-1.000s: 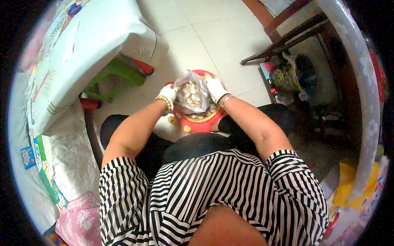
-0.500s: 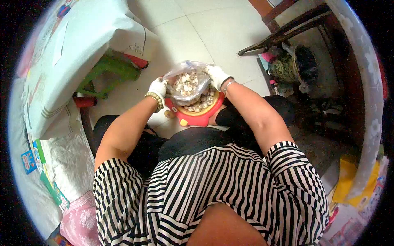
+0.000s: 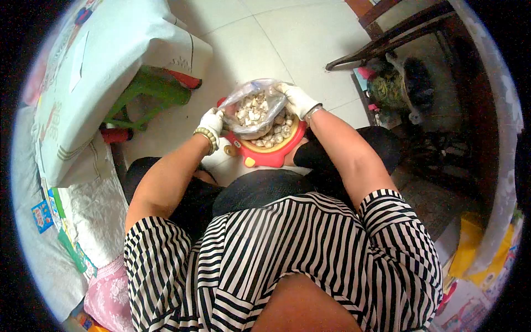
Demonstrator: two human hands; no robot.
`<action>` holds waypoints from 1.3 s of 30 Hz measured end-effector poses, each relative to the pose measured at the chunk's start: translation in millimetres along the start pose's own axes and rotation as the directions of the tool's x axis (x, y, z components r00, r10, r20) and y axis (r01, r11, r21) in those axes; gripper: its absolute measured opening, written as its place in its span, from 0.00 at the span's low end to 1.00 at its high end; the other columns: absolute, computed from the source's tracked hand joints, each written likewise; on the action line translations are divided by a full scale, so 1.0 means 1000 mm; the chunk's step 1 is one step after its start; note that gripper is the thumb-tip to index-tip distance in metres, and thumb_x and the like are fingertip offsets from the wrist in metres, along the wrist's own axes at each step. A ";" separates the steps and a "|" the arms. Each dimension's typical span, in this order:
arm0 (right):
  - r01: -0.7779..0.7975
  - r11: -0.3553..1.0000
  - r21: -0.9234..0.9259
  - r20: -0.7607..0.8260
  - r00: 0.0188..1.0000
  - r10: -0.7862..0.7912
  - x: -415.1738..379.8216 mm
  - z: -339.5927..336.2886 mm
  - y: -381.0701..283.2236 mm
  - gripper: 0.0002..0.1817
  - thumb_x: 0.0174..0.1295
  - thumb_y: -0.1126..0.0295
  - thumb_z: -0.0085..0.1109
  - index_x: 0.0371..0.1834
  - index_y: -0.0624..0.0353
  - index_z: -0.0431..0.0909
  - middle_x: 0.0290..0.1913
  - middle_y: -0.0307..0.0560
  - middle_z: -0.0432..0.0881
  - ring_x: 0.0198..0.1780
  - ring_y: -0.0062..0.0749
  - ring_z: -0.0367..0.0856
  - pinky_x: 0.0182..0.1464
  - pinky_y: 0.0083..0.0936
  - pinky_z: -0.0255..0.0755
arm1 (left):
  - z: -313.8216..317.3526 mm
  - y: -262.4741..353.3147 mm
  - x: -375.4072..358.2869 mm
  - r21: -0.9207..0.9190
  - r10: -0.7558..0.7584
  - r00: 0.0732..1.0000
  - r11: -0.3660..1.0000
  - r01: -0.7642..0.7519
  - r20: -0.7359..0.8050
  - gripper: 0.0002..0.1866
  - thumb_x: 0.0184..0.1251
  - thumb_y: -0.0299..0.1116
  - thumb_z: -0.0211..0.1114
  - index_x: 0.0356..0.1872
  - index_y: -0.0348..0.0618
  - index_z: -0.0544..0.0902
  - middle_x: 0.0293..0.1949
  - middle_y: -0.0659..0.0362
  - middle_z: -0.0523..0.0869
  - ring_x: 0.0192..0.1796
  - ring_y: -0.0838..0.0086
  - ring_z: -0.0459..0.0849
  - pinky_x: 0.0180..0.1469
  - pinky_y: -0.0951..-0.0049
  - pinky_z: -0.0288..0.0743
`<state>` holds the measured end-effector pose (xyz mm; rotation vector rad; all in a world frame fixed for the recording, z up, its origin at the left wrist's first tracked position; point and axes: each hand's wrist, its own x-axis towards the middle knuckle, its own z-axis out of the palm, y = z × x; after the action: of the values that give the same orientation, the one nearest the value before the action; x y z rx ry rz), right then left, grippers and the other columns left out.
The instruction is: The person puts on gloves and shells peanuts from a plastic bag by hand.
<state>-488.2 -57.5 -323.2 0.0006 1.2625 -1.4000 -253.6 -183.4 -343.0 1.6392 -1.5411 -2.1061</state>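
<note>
A clear plastic bag (image 3: 275,114) is held open between my two gloved hands, its mouth facing up. Inside it lie whitish and brown bits that look like garlic pieces and skins (image 3: 254,110). My left hand (image 3: 211,122), in a white glove, is closed on the bag's left rim. On the opposite rim my right hand (image 3: 299,102), gloved too, pinches the plastic. Under the bag sits a red and yellow tray (image 3: 287,158), partly covered by it. Pale round bulbs like garlic (image 3: 280,134) fill the tray's visible part.
My knees flank the tray on the tiled floor (image 3: 238,41). To the left stands a cloth-covered table (image 3: 121,72) with a green stool (image 3: 152,94) beneath it. Dark wooden furniture (image 3: 398,41) is on the right. A small round brownish thing (image 3: 229,150) lies beside the tray.
The view has shifted slightly. My right hand has moved a little to the right with its side of the bag, and both hands keep their hold on the rim.
</note>
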 end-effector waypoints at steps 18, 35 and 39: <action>-0.056 0.959 -0.280 -0.222 0.975 -0.008 0.039 -0.037 0.023 0.18 0.64 0.65 0.50 0.53 0.65 0.72 0.47 0.53 0.80 0.49 0.44 0.78 0.54 0.40 0.71 | 0.011 0.011 0.009 0.543 0.120 0.992 0.836 -0.083 -0.035 0.29 0.65 0.45 0.57 0.60 0.35 0.65 0.49 0.43 0.79 0.47 0.55 0.81 0.47 0.61 0.77; 0.088 -0.364 -0.927 0.198 0.940 -0.278 -0.056 0.061 0.000 0.40 0.54 0.56 0.60 0.68 0.55 0.55 0.65 0.66 0.61 0.58 0.55 0.71 0.58 0.39 0.68 | 0.043 0.024 -0.009 0.755 0.291 0.955 0.610 -0.238 0.066 0.39 0.54 0.42 0.68 0.67 0.52 0.61 0.65 0.43 0.62 0.64 0.51 0.67 0.63 0.59 0.65; -0.033 -0.058 -0.998 -0.022 0.981 -0.192 -0.007 0.023 0.012 0.30 0.59 0.54 0.49 0.62 0.58 0.65 0.58 0.62 0.72 0.55 0.53 0.76 0.58 0.40 0.67 | 0.038 0.021 -0.002 0.654 0.260 0.958 0.706 -0.273 0.120 0.38 0.54 0.35 0.66 0.67 0.44 0.60 0.55 0.43 0.77 0.58 0.56 0.76 0.61 0.65 0.67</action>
<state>-462.8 -64.1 -317.1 -1.0777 2.2315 -0.1331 -291.7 -167.9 -328.6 1.3888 -2.5666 -1.4908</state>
